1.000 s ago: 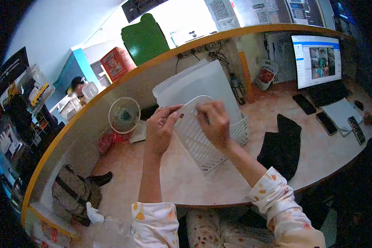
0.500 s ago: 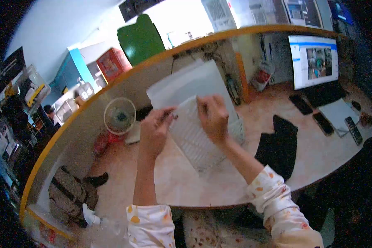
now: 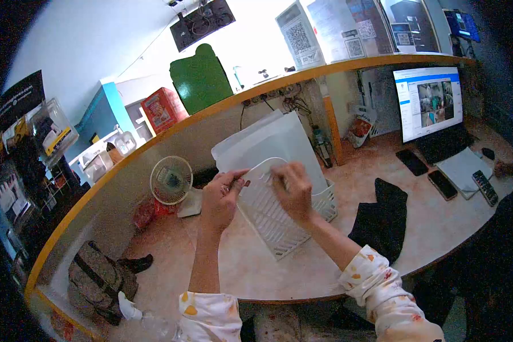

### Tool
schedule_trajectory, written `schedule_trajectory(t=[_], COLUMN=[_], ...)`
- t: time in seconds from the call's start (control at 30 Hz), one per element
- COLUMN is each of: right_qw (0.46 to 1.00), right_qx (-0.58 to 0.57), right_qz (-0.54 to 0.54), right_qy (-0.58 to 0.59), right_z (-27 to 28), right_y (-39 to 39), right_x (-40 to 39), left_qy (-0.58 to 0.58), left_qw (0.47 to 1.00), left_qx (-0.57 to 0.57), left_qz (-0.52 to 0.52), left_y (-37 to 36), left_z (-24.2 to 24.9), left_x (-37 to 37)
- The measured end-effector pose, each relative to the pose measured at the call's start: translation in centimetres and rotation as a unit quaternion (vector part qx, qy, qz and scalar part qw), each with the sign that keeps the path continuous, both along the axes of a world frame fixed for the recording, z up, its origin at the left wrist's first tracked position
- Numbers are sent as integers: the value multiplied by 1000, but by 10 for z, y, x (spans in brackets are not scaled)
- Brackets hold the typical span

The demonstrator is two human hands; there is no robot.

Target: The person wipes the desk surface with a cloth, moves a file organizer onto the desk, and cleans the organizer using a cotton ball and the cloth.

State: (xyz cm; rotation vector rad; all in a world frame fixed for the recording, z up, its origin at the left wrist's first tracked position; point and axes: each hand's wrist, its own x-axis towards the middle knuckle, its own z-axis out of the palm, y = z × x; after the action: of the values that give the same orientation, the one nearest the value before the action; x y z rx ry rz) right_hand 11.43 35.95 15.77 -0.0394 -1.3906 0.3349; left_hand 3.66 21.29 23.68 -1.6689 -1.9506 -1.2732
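A white slotted plastic file holder (image 3: pixel 276 219) stands tilted on the desk in front of me, with pale folders (image 3: pixel 290 139) in it. At its upper left edge, my left hand (image 3: pixel 221 199) is closed, thumb and forefinger pinched together. A small dark reddish bit shows at those fingertips, too small to name. My right hand (image 3: pixel 293 191) is in front of the holder's upper part, fingers curled inward and slightly blurred. Whatever lies within the right fingers is hidden.
A small fan (image 3: pixel 172 180) stands left of the holder, and a patterned bag (image 3: pixel 100 279) lies at the near left. Black cloth (image 3: pixel 380 219), phones (image 3: pixel 411 163), a remote (image 3: pixel 485 188) and a laptop (image 3: pixel 430 108) are on the right. A raised ledge (image 3: pixel 256 85) borders the desk.
The view has tilted up, so the desk and its things sit lower in the picture. Both hands stay at the holder; the right fingers have shifted slightly and its hand looks more curled.
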Motion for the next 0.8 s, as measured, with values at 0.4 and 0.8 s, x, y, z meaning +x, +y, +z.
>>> schedule_trajectory(t=[0.4, 0.8], right_qw=[987, 986], right_qx=[160, 145], right_qz=[8, 39], right_qy=[-10, -69], right_z=[5, -18], right_y=[-39, -27], right_x=[-13, -6], left_qy=[-85, -76], left_qw=[996, 996], left_qx=[-21, -13], left_qz=[-32, -41], left_y=[1, 6], left_z=[7, 1], left_x=[-3, -13])
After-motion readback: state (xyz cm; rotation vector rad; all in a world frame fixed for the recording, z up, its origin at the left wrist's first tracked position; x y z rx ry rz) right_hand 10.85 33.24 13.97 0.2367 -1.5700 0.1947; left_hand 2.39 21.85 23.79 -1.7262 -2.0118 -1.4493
